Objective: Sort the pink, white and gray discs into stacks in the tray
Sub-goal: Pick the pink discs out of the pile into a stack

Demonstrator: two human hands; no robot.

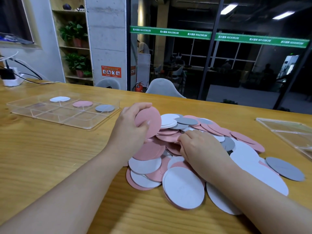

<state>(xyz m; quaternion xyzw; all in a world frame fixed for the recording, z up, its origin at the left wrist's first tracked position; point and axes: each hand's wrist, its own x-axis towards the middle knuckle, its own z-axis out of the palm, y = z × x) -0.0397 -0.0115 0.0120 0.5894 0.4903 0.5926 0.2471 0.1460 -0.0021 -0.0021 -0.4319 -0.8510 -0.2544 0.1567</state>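
- Clear acrylic divided tray (101,123) lies at ten o'clock on the wooden table (50,157); its far compartments hold, left to right, a white starter disc (60,99), a pink starter disc (82,104) and a gray starter disc (105,108), each lying flat.
- Left hand (130,130) grips a held pink round foam disc (150,120), fingers curled over its top edge and thumb across its face, tilted up just above the pile.
- It probably goes to the pink compartment: lift it over the near tray wall, then lay it flat and centred.
- Bare tabletop lies between tray and pile, so the route looks free.
- Right hand (200,147) rests on the mixed pile of discs (185,159) at centre; its fingertips tuck among pink discs, and whether they pinch one I cannot tell.
- Second clear tray (290,132) sits at three o'clock, near the pile's edge.
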